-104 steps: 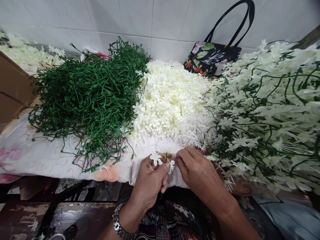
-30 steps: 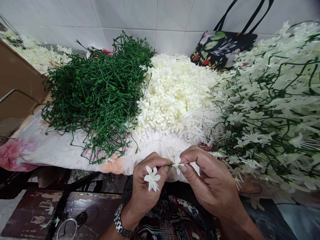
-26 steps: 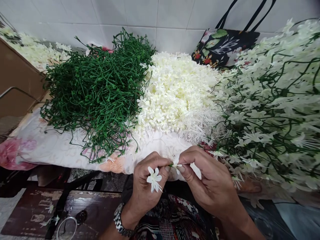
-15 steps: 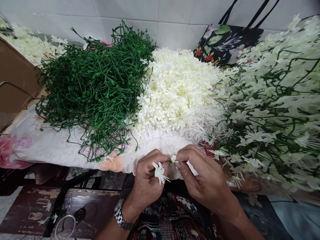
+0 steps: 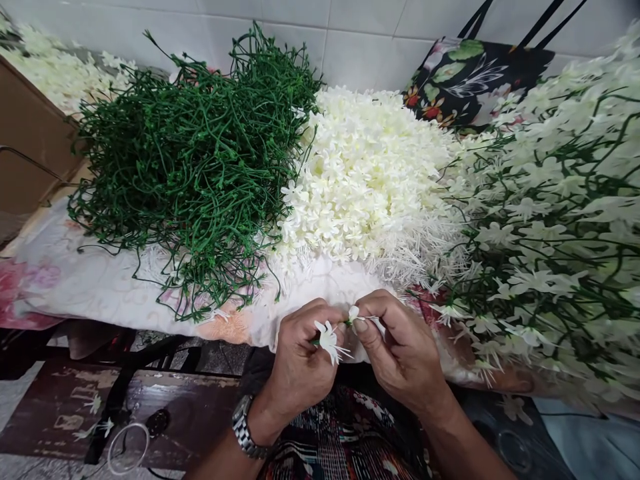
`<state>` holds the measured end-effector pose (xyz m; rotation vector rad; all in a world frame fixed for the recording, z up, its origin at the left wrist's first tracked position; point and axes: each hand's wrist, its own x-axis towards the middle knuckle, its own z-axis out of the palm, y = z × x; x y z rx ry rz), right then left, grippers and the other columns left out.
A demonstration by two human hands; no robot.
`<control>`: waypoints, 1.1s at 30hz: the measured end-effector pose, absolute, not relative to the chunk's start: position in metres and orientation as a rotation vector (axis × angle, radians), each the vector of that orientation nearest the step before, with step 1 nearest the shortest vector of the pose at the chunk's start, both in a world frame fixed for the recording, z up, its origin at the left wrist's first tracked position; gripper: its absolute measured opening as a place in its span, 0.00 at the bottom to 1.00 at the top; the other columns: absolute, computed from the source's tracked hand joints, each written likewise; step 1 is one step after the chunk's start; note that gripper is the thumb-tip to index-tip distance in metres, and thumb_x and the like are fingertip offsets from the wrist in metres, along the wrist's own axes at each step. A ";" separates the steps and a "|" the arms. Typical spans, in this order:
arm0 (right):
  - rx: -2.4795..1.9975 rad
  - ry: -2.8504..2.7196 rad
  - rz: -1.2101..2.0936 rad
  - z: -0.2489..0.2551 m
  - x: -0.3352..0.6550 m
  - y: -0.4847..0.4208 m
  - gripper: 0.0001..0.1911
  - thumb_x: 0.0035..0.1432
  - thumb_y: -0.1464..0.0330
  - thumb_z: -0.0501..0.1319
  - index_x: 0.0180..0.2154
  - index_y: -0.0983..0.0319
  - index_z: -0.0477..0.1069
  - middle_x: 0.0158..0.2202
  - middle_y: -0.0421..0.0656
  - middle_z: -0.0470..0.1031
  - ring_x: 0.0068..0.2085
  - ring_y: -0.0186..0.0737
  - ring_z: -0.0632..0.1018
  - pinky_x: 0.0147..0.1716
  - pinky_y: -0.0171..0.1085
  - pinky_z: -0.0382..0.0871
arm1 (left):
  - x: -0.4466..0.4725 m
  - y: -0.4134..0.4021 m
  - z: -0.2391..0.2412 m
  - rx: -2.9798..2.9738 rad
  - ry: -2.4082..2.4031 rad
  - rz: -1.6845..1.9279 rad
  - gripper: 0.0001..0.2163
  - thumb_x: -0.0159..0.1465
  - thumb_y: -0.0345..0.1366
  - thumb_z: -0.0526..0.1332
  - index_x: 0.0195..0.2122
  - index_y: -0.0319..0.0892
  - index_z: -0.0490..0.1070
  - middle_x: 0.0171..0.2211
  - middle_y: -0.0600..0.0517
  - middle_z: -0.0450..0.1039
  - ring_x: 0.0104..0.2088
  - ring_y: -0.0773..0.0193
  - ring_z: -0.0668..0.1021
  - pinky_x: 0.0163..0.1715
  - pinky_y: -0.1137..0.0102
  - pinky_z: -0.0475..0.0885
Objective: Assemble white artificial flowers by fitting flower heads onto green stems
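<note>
I see the left hand [image 5: 307,350] with its fingers closed on a thin green stem [image 5: 348,323], of which only a short tip shows. A white flower [image 5: 327,340] with long threads stands out against this hand. The fingers of the right hand [image 5: 403,347] pinch a small white blossom [image 5: 353,313] just at the stem's tip, between the two hands. All this looks very light to me. The petals seem soft, like thin fabric, and a hard squeeze may crease them, so the blossom is better held low, near its middle. The stem seems to be springy plastic, good for pinching close to its end. Behind lies a pale patterned cloth [image 5: 115,287], bearing a tangled heap of wiry green stems [image 5: 200,153], a fluffy mound of white flowers [image 5: 365,167] and, at the right, stemmed white flowers [image 5: 545,227].
</note>
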<state>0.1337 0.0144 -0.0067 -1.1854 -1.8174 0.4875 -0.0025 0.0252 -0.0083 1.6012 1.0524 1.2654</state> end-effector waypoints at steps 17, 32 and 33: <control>-1.164 -1.805 0.513 -0.013 0.132 0.017 0.07 0.59 0.77 0.53 0.33 0.61 0.64 0.26 0.39 0.66 0.26 0.31 0.69 0.24 0.31 0.65 | -0.001 0.023 -0.015 1.547 1.128 1.206 0.08 0.51 0.22 0.55 0.23 0.41 0.69 0.18 0.57 0.59 0.20 0.69 0.63 0.19 0.75 0.59; -1.169 -1.853 0.478 -0.005 0.140 0.013 0.06 0.59 0.73 0.57 0.40 0.61 0.66 0.32 0.42 0.70 0.33 0.35 0.73 0.31 0.34 0.68 | -0.005 0.025 -0.012 1.509 1.059 1.215 0.08 0.55 0.24 0.54 0.23 0.40 0.67 0.20 0.56 0.64 0.21 0.70 0.67 0.20 0.76 0.60; -1.190 -1.858 0.477 -0.002 0.143 0.012 0.08 0.58 0.71 0.58 0.42 0.62 0.66 0.34 0.43 0.70 0.35 0.36 0.73 0.33 0.35 0.69 | -0.006 0.025 -0.011 1.508 1.043 1.230 0.08 0.56 0.24 0.54 0.24 0.40 0.68 0.20 0.56 0.66 0.21 0.70 0.68 0.20 0.76 0.61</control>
